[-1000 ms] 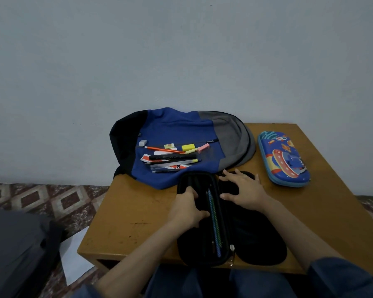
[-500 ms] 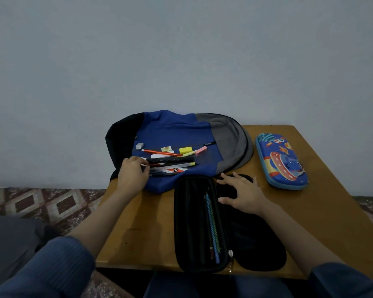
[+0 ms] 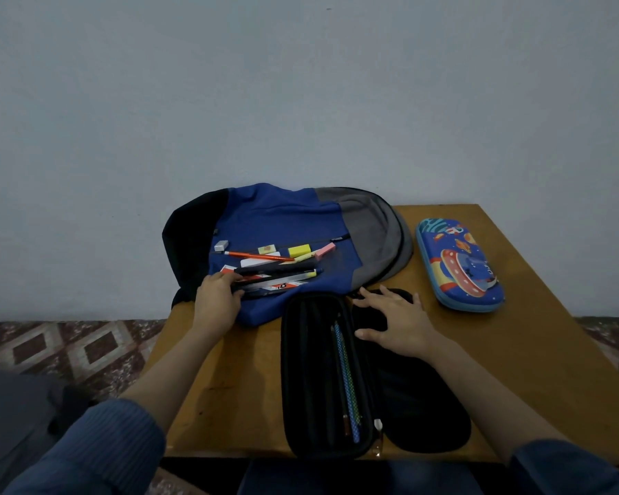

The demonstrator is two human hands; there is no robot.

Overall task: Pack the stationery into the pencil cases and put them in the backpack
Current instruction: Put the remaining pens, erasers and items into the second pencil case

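An open black pencil case (image 3: 301,380) lies at the table's near edge with a few pencils (image 3: 347,380) inside; its lid (image 3: 422,405) is folded out to the right. My right hand (image 3: 395,321) rests flat on that lid with fingers spread. A blue, black and grey backpack (image 3: 286,219) lies flat at the back, with loose pens, a ruler, erasers and highlighters (image 3: 283,260) on it. My left hand (image 3: 217,298) pinches the left end of a dark pen (image 3: 276,271) in that pile. A closed blue cartoon pencil case (image 3: 458,264) sits to the right.
The wooden table (image 3: 515,369) stands against a pale wall. Patterned floor tiles (image 3: 61,348) show to the left, with a dark shape (image 3: 11,423) at the lower left. My blue sleeves fill the bottom corners.
My left hand left the black case, reached up left to the stationery on the backpack and now pinches a dark pen. My right hand stayed on the lid.
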